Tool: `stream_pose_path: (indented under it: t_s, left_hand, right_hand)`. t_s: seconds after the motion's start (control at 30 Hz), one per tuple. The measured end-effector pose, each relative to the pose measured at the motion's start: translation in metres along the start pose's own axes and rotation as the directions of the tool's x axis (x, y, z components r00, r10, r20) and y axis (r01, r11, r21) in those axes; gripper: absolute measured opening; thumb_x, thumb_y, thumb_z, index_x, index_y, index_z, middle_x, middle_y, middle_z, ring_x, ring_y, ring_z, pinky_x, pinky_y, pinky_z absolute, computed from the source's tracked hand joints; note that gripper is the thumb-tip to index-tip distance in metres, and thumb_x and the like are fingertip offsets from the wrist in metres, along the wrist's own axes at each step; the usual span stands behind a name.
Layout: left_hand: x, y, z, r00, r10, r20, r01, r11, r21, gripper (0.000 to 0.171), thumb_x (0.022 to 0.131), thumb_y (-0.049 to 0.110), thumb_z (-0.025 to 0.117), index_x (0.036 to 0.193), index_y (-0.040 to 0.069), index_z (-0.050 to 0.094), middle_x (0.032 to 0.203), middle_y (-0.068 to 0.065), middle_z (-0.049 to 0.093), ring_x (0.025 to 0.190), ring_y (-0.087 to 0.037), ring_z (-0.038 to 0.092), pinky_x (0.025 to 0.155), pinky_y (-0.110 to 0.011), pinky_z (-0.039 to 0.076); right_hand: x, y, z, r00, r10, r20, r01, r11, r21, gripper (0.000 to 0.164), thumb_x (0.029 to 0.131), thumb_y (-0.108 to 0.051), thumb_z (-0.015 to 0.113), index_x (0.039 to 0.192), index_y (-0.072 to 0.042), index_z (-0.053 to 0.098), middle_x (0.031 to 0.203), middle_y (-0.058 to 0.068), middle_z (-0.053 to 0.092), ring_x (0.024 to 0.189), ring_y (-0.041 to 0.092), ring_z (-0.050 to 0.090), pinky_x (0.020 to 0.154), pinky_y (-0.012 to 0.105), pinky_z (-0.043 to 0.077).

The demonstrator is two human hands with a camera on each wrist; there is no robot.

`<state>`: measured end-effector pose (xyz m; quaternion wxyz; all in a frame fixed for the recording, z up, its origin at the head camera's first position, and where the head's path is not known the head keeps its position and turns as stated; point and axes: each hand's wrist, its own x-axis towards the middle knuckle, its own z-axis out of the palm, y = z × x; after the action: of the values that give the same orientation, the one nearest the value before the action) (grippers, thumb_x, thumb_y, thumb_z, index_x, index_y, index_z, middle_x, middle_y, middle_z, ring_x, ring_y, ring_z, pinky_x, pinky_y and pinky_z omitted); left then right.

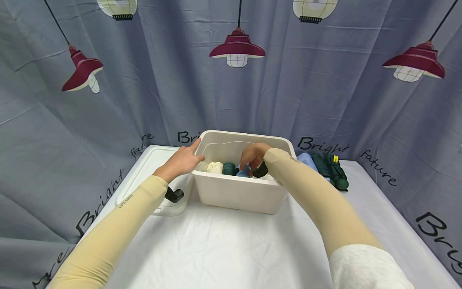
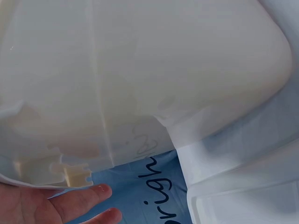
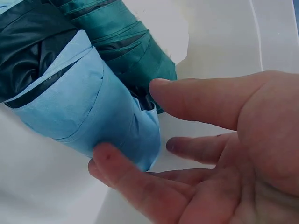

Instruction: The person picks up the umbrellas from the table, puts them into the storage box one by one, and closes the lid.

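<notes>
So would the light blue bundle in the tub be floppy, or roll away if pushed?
The light blue bundle may squash softly, since its fabric shows folds. Its rounded sides suggest it could roll, but the green bundle close beside it would probably block it that way.

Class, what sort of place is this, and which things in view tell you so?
Probably a staged tabletop workspace: a lamp-printed curtain hangs behind and beside a white-covered table, on which an open storage bin stands.
</notes>
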<state>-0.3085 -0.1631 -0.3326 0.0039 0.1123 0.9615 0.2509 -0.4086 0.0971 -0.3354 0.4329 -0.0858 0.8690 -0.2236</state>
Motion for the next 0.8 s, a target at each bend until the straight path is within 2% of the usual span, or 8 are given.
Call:
stream_pose_path:
  t_s: [0.1, 0.2, 0.37, 0.53, 0.63, 0.67, 0.8]
  left_hand:
    - [-0.0001, 0.0007, -0.0006, 1.0, -0.002, 0.006, 0.002, 1.0, -0.004, 0.078, 0.098, 0.042, 0.047, 0.164, 0.019, 0.012, 0.144, -0.025, 0.054, 0.113, -0.032, 0.058, 0.101, -0.05, 0.043]
    - [-0.0005, 0.0017, -0.0012, 1.0, 0.001, 0.007, -0.001, 1.0, -0.01, 0.078, 0.098, 0.042, 0.047, 0.164, 0.02, 0.013, 0.144, -0.025, 0.054, 0.11, -0.031, 0.058, 0.1, -0.05, 0.044]
    - [-0.0011, 0.0009, -0.0015, 1.0, -0.009, 0.01, 0.009, 1.0, -0.016, 0.078, 0.097, 0.041, 0.047, 0.164, 0.02, 0.012, 0.149, -0.024, 0.049, 0.114, -0.031, 0.057, 0.101, -0.05, 0.043]
    - [-0.0004, -0.0007, -0.0012, 1.0, -0.013, 0.012, 0.013, 1.0, -0.017, 0.078, 0.097, 0.041, 0.047, 0.164, 0.02, 0.012, 0.148, -0.025, 0.05, 0.114, -0.03, 0.057, 0.101, -0.05, 0.043]
    - [-0.0004, -0.001, -0.001, 1.0, -0.012, 0.006, 0.012, 1.0, -0.016, 0.079, 0.097, 0.041, 0.047, 0.164, 0.02, 0.012, 0.146, -0.025, 0.052, 0.112, -0.031, 0.058, 0.101, -0.05, 0.044]
    - [-0.0005, -0.001, -0.001, 1.0, -0.011, 0.007, 0.012, 1.0, -0.016, 0.079, 0.097, 0.041, 0.047, 0.164, 0.02, 0.012, 0.146, -0.025, 0.052, 0.111, -0.031, 0.058, 0.1, -0.05, 0.044]
    - [0.0002, -0.0019, -0.0005, 1.0, -0.009, 0.009, 0.009, 1.0, -0.011, 0.079, 0.097, 0.041, 0.047, 0.164, 0.019, 0.012, 0.145, -0.026, 0.052, 0.11, -0.031, 0.059, 0.1, -0.05, 0.044]
  right_hand:
    - [-0.0027, 0.0002, 0.0005, 1.0, 0.003, -0.012, -0.003, 0.999, -0.033, 0.058, 0.096, -0.012, 0.061, 0.149, 0.004, 0.041, 0.15, 0.027, 0.046, 0.11, 0.035, 0.064, 0.085, 0.033, 0.051]
    - [-0.0052, 0.0014, 0.001, 0.999, 0.006, -0.032, -0.008, 0.998, -0.065, 0.072, 0.095, -0.014, 0.062, 0.157, 0.001, 0.029, 0.156, 0.026, 0.038, 0.115, 0.037, 0.062, 0.093, 0.038, 0.049]
    - [-0.0066, 0.0039, 0.0, 0.999, -0.01, -0.04, 0.007, 0.997, -0.072, 0.072, 0.096, -0.013, 0.061, 0.158, 0.0, 0.027, 0.158, 0.027, 0.035, 0.122, 0.044, 0.059, 0.096, 0.042, 0.05]
    - [-0.0083, 0.0058, -0.0019, 0.998, -0.022, -0.051, 0.017, 0.995, -0.098, 0.072, 0.095, -0.013, 0.062, 0.157, 0.0, 0.029, 0.152, 0.029, 0.04, 0.12, 0.044, 0.06, 0.094, 0.041, 0.051]
    - [-0.0085, 0.0069, -0.002, 0.998, -0.028, -0.047, 0.021, 0.99, -0.137, 0.069, 0.094, -0.014, 0.064, 0.154, 0.002, 0.035, 0.144, 0.025, 0.049, 0.106, 0.036, 0.064, 0.088, 0.037, 0.053]
    - [-0.0083, 0.0074, -0.0017, 0.999, -0.028, -0.042, 0.021, 0.988, -0.152, 0.068, 0.093, -0.014, 0.065, 0.153, 0.002, 0.037, 0.139, 0.023, 0.053, 0.096, 0.031, 0.064, 0.082, 0.034, 0.053]
    - [-0.0076, 0.0077, -0.0019, 1.0, -0.023, -0.012, 0.02, 0.982, -0.19, 0.065, 0.093, -0.015, 0.065, 0.151, 0.003, 0.04, 0.108, 0.015, 0.056, 0.066, 0.015, 0.049, 0.06, 0.023, 0.043]
